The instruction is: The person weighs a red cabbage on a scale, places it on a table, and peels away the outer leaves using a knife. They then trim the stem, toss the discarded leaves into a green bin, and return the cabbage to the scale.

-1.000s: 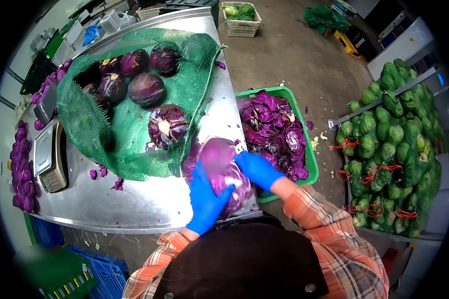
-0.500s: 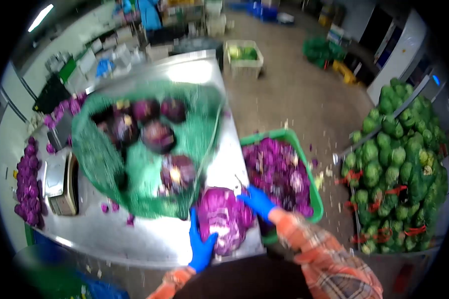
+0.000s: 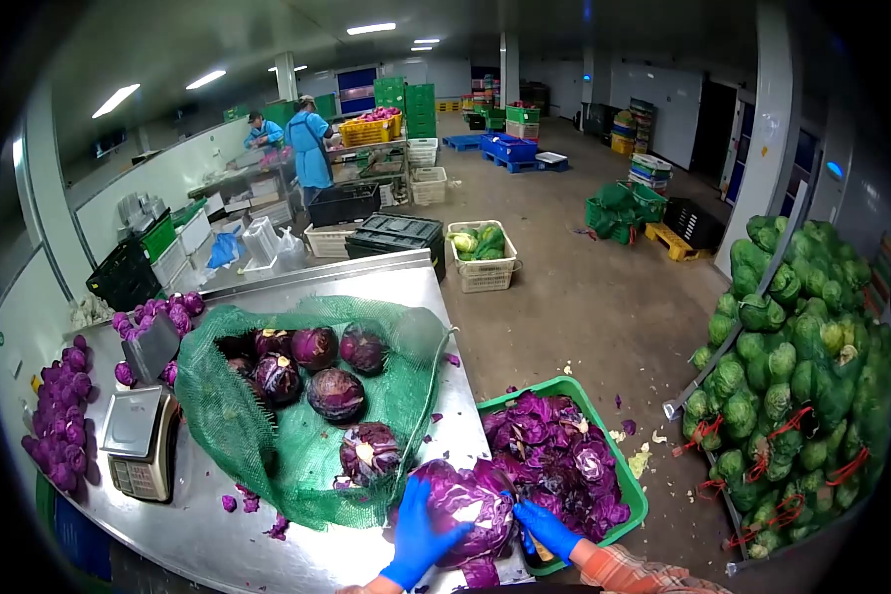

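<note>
A purple cabbage (image 3: 465, 505) with loosened outer leaves rests at the near edge of the metal table (image 3: 337, 554). Against its left side lies my left hand (image 3: 421, 535), in a blue glove with the fingers spread. My blue-gloved right hand (image 3: 546, 527) is closed at the cabbage's right side, around what looks like a small knife (image 3: 537, 550), partly hidden. Several purple cabbages (image 3: 337, 394) sit in the open green mesh bag (image 3: 228, 436) beyond my left hand. Purple leaves (image 3: 554, 445) fill a green crate (image 3: 632, 485) beside the table.
A scale (image 3: 134, 445) and trimmed purple cabbages (image 3: 61, 416) are at the left. Green cabbages in mesh bags (image 3: 792, 396) are stacked right. A white crate (image 3: 485, 272) stands on the floor ahead. Two people in blue, one nearer (image 3: 310, 148), are in the background.
The view has tilted up and sharpened, so the table and hands sit lower in it. My right hand has shifted from the cabbage's upper right to its right side.
</note>
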Motion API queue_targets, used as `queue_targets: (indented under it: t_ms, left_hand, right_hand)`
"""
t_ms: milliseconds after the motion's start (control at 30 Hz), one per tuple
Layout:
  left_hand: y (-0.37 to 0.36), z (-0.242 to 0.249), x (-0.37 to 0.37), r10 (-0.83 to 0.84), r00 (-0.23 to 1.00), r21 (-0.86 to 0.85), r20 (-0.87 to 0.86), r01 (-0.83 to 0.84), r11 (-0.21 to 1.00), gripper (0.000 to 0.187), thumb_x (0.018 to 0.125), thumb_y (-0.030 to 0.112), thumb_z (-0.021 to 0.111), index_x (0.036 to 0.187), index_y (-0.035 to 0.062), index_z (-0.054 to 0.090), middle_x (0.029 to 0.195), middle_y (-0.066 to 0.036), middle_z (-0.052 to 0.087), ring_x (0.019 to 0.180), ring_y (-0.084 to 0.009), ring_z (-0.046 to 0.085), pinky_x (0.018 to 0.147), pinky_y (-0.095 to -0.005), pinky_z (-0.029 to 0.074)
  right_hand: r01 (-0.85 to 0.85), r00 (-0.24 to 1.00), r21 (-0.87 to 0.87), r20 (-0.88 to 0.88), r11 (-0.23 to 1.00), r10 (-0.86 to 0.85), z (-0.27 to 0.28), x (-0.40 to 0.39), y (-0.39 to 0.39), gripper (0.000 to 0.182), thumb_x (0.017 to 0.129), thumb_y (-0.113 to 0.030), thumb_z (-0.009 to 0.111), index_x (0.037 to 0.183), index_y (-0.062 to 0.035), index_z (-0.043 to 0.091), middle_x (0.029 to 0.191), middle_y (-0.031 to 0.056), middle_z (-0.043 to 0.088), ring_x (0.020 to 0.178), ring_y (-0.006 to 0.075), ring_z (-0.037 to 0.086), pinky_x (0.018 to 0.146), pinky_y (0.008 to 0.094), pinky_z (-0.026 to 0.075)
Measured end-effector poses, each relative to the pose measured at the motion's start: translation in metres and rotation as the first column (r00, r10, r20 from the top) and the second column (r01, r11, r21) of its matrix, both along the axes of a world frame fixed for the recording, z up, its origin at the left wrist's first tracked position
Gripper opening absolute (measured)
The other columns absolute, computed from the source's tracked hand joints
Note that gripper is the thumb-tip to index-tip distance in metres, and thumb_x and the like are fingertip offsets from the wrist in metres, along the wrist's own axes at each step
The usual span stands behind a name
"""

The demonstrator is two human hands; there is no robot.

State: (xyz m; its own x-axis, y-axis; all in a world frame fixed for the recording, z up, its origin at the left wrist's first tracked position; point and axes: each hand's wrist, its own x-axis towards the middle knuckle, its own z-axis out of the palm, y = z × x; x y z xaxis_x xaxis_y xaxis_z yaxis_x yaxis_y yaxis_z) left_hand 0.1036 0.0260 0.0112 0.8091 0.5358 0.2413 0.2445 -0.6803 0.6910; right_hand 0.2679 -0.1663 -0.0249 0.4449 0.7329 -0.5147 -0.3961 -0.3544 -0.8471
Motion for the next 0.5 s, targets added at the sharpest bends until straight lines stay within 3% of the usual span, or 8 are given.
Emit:
queue_targets:
  t_ms: [67,100,200,233,300,367,433,500]
  left_hand:
    - [0.016,0.002,0.025,-0.162,0.965,-0.256,0.206,0.213,0.943,0.099,0.072,0.042,0.08,0.144,-0.0023,0.028,0.146,-0.023,0.034,0.136,-0.0328,0.033,0.111,-0.0402,0.031]
    - [0.019,-0.036,0.032,-0.183,0.982,-0.475,0.039,0.179,0.861,0.093,0.074,0.038,0.079,0.142,-0.0028,0.032,0.142,-0.023,0.04,0.133,-0.0308,0.039,0.109,-0.0386,0.033]
    - [-0.003,-0.003,0.03,-0.202,0.976,-0.198,-0.076,0.184,0.963,0.091,0.07,0.05,0.079,0.133,-0.0041,0.043,0.127,-0.025,0.053,0.117,-0.0363,0.053,0.098,-0.0413,0.043]
    - [-0.014,0.016,0.028,-0.218,0.966,-0.136,-0.14,0.2,0.97,0.09,0.066,0.052,0.08,0.128,-0.0032,0.046,0.116,-0.024,0.057,0.107,-0.0374,0.057,0.089,-0.0422,0.047]
    - [-0.031,0.018,0.022,-0.119,0.954,-0.127,-0.276,0.087,0.988,0.101,0.058,0.05,0.086,0.132,-0.0014,0.041,0.112,-0.019,0.055,0.101,-0.0344,0.057,0.088,-0.0407,0.047]
    - [-0.036,0.006,0.019,-0.062,0.985,-0.067,-0.164,0.051,0.996,0.108,0.059,0.049,0.086,0.139,-0.0014,0.033,0.121,-0.021,0.051,0.11,-0.0363,0.053,0.094,-0.0425,0.044]
    - [-0.035,0.0,0.021,0.029,1.0,-0.222,-0.008,-0.03,0.975,0.113,0.063,0.046,0.085,0.144,-0.0033,0.024,0.13,-0.026,0.046,0.119,-0.0362,0.048,0.101,-0.0431,0.039]
    - [-0.029,-0.013,0.024,0.006,0.998,-0.159,-0.057,-0.015,0.987,0.11,0.065,0.044,0.084,0.144,-0.0037,0.024,0.131,-0.026,0.046,0.119,-0.0356,0.049,0.102,-0.0424,0.039]
  right_hand:
    - [-0.008,1.0,0.002,-0.013,1.0,0.008,0.004,0.002,-0.004,0.047,0.099,-0.037,0.048,0.138,-0.0112,0.044,0.072,0.0011,0.055,0.047,0.0084,0.047,0.046,0.0249,0.042]
    - [-0.021,0.999,-0.034,0.05,0.999,0.023,-0.02,0.011,-0.002,0.047,0.099,-0.034,0.048,0.138,-0.008,0.043,0.091,0.0043,0.063,0.067,0.0119,0.059,0.063,0.0277,0.049]
    - [0.103,0.991,0.321,-0.109,0.941,-0.072,-0.056,0.018,0.005,0.045,0.1,-0.034,0.043,0.135,-0.006,0.046,0.127,0.0079,0.056,0.11,0.0178,0.053,0.092,0.0339,0.044]
    - [0.174,0.978,0.146,-0.142,0.974,-0.154,-0.016,0.01,0.005,0.043,0.1,-0.037,0.042,0.133,-0.011,0.05,0.109,0.0069,0.063,0.082,0.015,0.059,0.068,0.03,0.05]
    - [0.054,0.998,-0.015,-0.011,0.998,-0.055,0.001,0.015,0.002,0.041,0.099,-0.04,0.043,0.132,-0.016,0.052,0.086,0.0037,0.061,0.054,0.0112,0.051,0.045,0.0262,0.042]
    - [0.0,0.997,-0.08,0.081,0.997,0.006,0.01,0.019,0.008,0.042,0.099,-0.043,0.042,0.132,-0.0181,0.052,0.077,0.0014,0.054,0.044,0.01,0.043,0.039,0.0252,0.038]
    - [-0.123,0.986,-0.04,0.108,0.992,0.126,0.002,0.025,0.002,0.05,0.099,-0.047,0.041,0.138,-0.0151,0.045,0.079,0.0007,0.054,0.046,0.0074,0.043,0.039,0.0235,0.036]
    - [-0.144,0.955,-0.109,0.246,0.983,0.167,0.031,0.02,0.002,0.056,0.099,-0.047,0.04,0.141,-0.0112,0.039,0.085,0.0108,0.062,0.054,0.0199,0.057,0.048,0.0317,0.046]
